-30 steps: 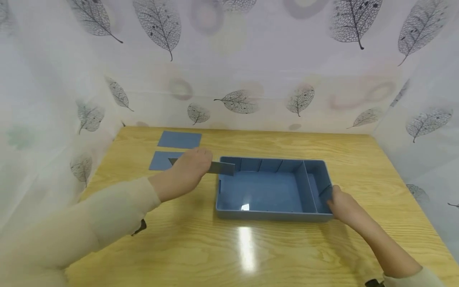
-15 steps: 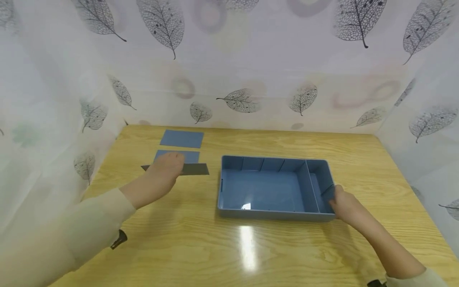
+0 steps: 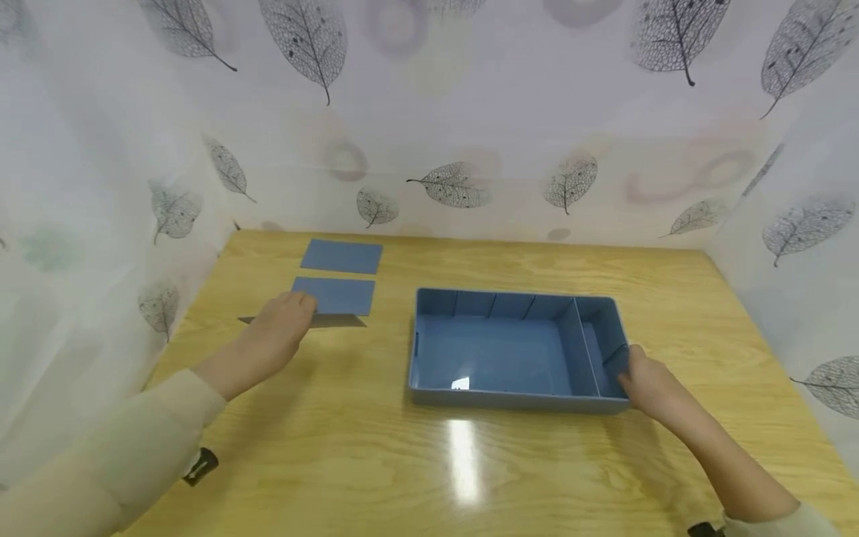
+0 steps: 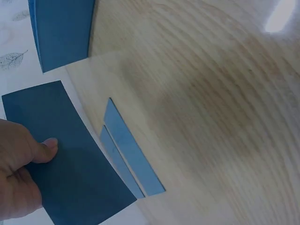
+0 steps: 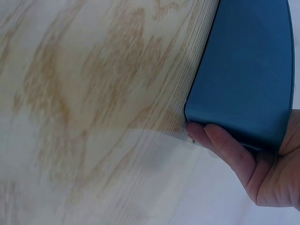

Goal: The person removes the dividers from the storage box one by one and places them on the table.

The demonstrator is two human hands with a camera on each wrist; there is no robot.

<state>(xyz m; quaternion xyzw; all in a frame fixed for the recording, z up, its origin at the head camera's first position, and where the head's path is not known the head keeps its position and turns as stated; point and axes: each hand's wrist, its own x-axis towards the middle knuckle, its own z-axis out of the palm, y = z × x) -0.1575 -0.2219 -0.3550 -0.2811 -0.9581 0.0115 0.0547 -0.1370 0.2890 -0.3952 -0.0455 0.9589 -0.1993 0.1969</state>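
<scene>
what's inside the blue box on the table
Inside the blue box, a divider separates a wide section from a narrow one. The near wall's inner face and whatever the right hand covers are hidden.

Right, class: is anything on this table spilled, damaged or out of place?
Nothing stands out. Two blue panels lie flat on the table, the left hand holds a third panel, and no damage shows. The white patch in the tray looks like reflected light, not a spill.

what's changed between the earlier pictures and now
The left hand carried its thin panel leftward, away from the blue box. Nothing was taken up or let go. The right hand still grips the box's right end; the box and the two flat panels on the table stayed put.
</scene>
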